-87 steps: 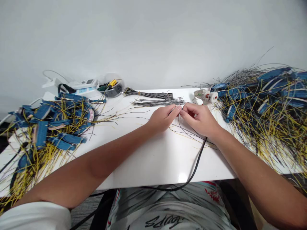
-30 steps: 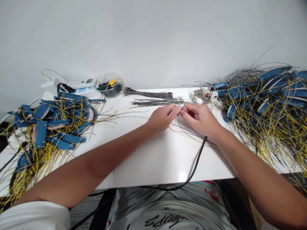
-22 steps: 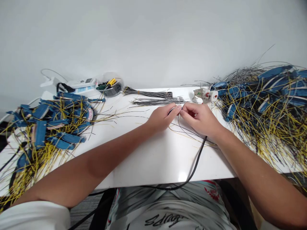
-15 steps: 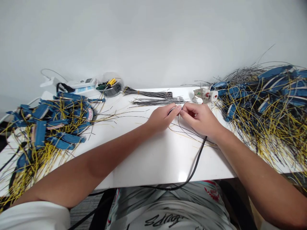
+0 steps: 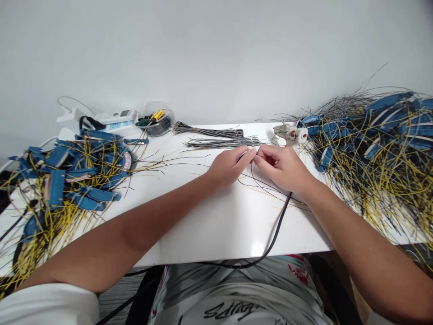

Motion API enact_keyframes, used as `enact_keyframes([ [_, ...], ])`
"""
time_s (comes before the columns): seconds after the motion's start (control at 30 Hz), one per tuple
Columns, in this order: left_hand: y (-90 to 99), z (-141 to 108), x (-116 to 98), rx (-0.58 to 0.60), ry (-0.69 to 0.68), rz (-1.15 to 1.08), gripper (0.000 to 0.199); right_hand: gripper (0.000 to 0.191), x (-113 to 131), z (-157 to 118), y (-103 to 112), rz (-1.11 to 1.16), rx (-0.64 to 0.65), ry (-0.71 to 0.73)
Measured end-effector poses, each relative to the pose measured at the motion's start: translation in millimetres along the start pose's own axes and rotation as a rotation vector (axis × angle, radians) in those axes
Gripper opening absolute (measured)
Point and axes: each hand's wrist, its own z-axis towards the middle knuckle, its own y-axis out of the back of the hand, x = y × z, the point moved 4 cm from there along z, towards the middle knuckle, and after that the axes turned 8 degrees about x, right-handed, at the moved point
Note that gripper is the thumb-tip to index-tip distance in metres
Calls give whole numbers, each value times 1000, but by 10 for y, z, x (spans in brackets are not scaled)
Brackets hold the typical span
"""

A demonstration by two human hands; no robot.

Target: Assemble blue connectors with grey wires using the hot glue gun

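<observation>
Near the middle of the white table [image 5: 216, 234], my left hand [image 5: 232, 164] and my right hand [image 5: 279, 164] meet at the fingertips. The left fingers are closed on a small dark piece that is mostly covered. Thumb and forefinger of my right hand are pinched beside it, on something too small to make out. Thin black and yellow wires [image 5: 264, 186] hang below the fingertips and run right under my right wrist. Behind the hands lie two bundles of dark wires [image 5: 216, 132], one of them tied with a yellow band.
Blue parts with yellow and black wires are heaped at left [image 5: 56, 187] and right [image 5: 382, 149]. A round clear container [image 5: 162, 126], a white power strip [image 5: 118, 124] and white-and-red spools [image 5: 299, 135] stand behind. A black cable [image 5: 279, 228] crosses the front edge.
</observation>
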Motion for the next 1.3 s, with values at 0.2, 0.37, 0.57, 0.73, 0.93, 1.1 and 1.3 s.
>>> enact_keyframes([
  [0.2, 0, -3, -11, -2, 3, -6, 48, 31, 10, -1, 4, -8, -1, 1],
  [0.37, 1, -1, -15, -7, -4, -1, 48, 31, 7, -2, 5, 4, 7, -6],
  [0.57, -7, 5, 5, -4, -9, 14, 48, 31, 3, -3, 11, 2, 8, -9],
  [0.73, -6, 7, 5, -2, -6, 10, 48, 31, 7, -2, 11, 9, 11, -9],
  [0.93, -6, 4, -1, 0, 5, 9, 47, 31, 4, -1, 8, 1, 5, -4],
  [1.1, -6, 9, 7, 4, 4, 16, 47, 30, 4, -3, 9, -2, 3, 1],
  [1.3, -9, 15, 18, 2, -6, 27, 48, 30, 1, -1, 12, 11, 14, -14],
])
